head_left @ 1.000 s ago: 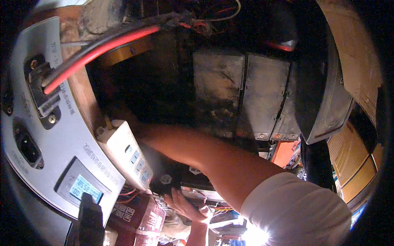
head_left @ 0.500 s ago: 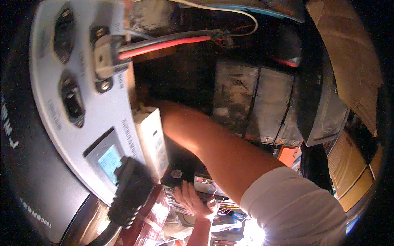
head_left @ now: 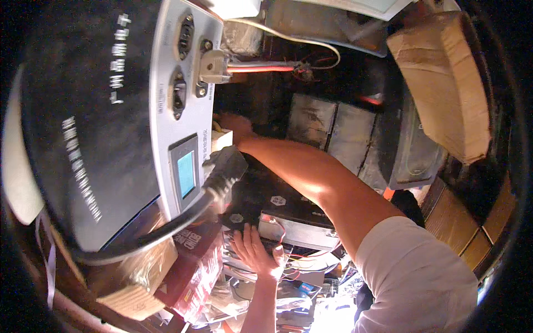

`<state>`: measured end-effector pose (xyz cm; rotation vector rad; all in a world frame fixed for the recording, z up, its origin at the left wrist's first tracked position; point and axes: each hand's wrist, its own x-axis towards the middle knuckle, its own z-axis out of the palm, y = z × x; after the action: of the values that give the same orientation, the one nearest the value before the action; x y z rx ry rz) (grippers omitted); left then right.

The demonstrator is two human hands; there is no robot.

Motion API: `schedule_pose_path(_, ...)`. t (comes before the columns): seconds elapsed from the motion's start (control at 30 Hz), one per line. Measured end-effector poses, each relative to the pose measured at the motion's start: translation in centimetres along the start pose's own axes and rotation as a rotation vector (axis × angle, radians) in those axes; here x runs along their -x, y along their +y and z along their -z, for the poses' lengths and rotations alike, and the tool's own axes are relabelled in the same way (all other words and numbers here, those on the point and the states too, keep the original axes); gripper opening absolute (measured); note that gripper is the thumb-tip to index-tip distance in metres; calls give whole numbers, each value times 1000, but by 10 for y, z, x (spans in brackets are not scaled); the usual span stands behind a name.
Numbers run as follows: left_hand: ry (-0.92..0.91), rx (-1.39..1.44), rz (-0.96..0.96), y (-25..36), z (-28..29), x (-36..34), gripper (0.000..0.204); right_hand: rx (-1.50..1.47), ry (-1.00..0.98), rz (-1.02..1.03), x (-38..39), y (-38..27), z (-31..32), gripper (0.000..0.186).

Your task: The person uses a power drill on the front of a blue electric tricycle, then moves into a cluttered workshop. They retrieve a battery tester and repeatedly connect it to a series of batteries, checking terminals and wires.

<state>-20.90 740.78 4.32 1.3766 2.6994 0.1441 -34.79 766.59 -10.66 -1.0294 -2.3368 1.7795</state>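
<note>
My left hand (head_left: pixel 255 251) comes up from the lower edge with its fingers apart, lying against the front edge of a black case (head_left: pixel 252 197). It holds nothing. From the right, my bare right arm stretches across to the left. My right hand (head_left: pixel 236 124) is in shadow beside a small white box (head_left: pixel 222 139), and its fingers are mostly hidden. Just left of it stands a black device with a pale panel (head_left: pixel 166 133), sockets and a lit blue screen (head_left: pixel 186 173). A tan connector (head_left: pixel 215 66) with red and dark wires plugs into this panel.
A thick black cable with a plug (head_left: pixel 225 166) crosses before the panel. Below are a dark red box (head_left: pixel 194 261) and loose wires. Grey block-like units (head_left: pixel 313 119) stand at the back, with a cardboard box (head_left: pixel 444 83) at upper right. Bright light glares at the bottom.
The view has shifted, so the device appears smaller, farther right and shows more of its black case. My right arm still reaches to the same area, and my left hand stays spread.
</note>
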Motion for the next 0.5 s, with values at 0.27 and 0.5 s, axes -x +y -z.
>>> schedule_pose_path(0.27,14,13,7,-2,-2,1,74,293,-114,8,13,35,-8,63)
schedule_pose_path(0.5,30,-21,6,-4,-5,3,72,50,-170,-367,57,28,27,34)
